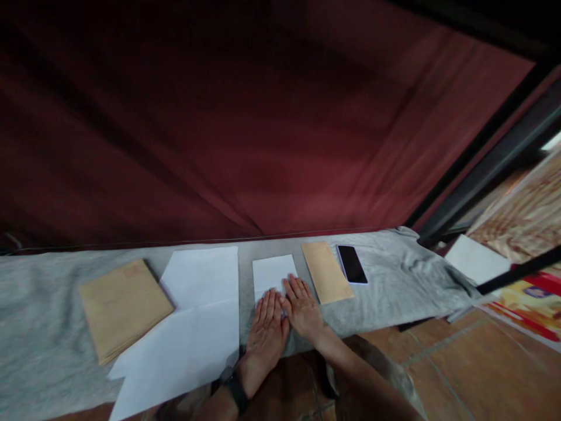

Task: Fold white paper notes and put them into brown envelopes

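A folded sheet of white paper (274, 270) lies on the grey cloth in front of me. My left hand (266, 324) rests flat on its near part, fingers stretched forward, a dark watch on the wrist. Beside it my right hand (302, 307) also presses flat on the paper, its thumb close to the left fingers. Both palms cover the paper's near edge. Just right of the paper is a single brown envelope (326, 273). Larger white sheets (197, 321) lie to the left, partly overlapped by a stack of brown envelopes (125, 310).
A phone (352, 264) with a dark screen lies right of the single envelope. The grey cloth (398, 280) covers the long surface, backed by a dark red fabric wall (280, 146). Black bars, a white sheet and a colourful box (526, 304) are at the right, above a tiled floor.
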Tool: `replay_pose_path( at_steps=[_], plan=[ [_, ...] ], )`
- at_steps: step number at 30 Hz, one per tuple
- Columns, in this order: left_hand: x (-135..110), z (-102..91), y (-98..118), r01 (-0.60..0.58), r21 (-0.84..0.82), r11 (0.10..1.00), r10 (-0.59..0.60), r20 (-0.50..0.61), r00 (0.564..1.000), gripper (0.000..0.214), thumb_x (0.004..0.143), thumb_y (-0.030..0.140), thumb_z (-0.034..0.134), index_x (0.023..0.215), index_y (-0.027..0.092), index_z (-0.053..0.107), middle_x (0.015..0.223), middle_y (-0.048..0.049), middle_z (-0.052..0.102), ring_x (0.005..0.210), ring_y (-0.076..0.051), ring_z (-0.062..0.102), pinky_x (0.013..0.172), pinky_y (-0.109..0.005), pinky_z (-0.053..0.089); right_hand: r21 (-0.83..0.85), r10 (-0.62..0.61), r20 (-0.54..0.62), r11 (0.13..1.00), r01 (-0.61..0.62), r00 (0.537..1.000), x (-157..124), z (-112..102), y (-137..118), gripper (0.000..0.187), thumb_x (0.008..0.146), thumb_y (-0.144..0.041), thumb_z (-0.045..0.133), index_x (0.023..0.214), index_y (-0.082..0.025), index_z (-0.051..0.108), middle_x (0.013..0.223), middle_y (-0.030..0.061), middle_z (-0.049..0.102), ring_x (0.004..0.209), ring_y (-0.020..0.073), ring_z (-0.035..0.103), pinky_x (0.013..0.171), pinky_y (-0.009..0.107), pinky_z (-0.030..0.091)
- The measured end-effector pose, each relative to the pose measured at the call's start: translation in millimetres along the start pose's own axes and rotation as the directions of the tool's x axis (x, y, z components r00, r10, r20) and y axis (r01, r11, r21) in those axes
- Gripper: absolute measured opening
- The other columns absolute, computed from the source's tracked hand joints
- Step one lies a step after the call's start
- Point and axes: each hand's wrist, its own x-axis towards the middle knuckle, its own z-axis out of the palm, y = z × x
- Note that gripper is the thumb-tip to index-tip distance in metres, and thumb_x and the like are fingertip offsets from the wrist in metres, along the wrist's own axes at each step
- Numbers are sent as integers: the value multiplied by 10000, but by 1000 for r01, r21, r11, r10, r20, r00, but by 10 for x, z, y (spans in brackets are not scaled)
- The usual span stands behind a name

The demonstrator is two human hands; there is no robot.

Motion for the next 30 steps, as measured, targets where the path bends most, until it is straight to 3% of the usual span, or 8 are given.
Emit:
replay_pose_path(
  at_steps=[7,13,17,25,30],
  plan=[
    [-155,-74,-3,80,55,995,-76,-60,995,599,978,369,439,1490,59,418,1534,-223,447,1457,-322,385,1160,-499,393,26,52,4,998,-52,999,1,72,11,555,1035,-349,419,1551,-150,368,1622,138,293,1511,275,273,1229,485,232],
    [-438,-217,41,64,181,981,-47,-94,994,733,1000,456,432,1577,62,209,1536,-243,436,1435,-338,416,1118,-511,436,2,70,34,998,-70,997,21,46,35,595,1040,-446,382,1553,-145,364,1619,128,299,1507,259,286,1241,448,199],
    [-552,-285,74,60,214,975,-35,-122,992,706,1025,388,385,1601,99,95,1502,-232,487,1388,-319,483,1066,-495,485,39,62,42,997,-64,997,4,42,63,605,1041,-471,361,1549,-142,368,1623,117,288,1505,255,293,1243,454,197],
    [-329,-432,250,-16,172,985,21,-24,999,691,999,279,379,1608,150,80,1591,-155,390,1463,-288,380,1126,-481,429,103,55,60,993,-61,997,-1,-1,60,607,1041,-471,353,1547,-137,373,1632,114,259,1521,252,247,1246,448,184],
    [-626,-601,123,-29,256,966,33,-11,999,684,968,217,390,1607,205,145,1613,-108,364,1491,-264,331,1193,-483,326,65,63,86,996,-69,994,3,-12,53,614,1046,-481,319,1554,-139,359,1634,113,253,1519,247,253,1245,438,173]
  ],
)
